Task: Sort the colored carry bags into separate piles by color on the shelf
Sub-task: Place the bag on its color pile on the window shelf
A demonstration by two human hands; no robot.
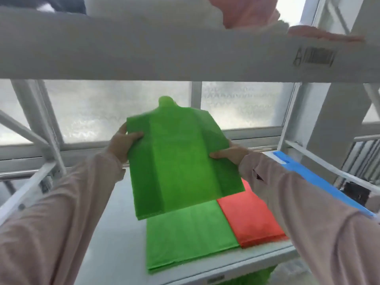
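So, holding the green bag [181, 161] spread flat above the shelf [115, 223], pinched by the left grip [123, 144] at its 9 o'clock edge and the right grip [230, 153] at 3 o'clock, thumbs on top. Probably kept taut to land square on the green pile [189, 235] at 6 o'clock, beside the red pile [253, 219].

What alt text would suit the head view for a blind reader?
A person's left hand and right hand hold a green bag by its sides above a white shelf. Below lie a green pile, a red pile beside it, and blue bags rightmost.
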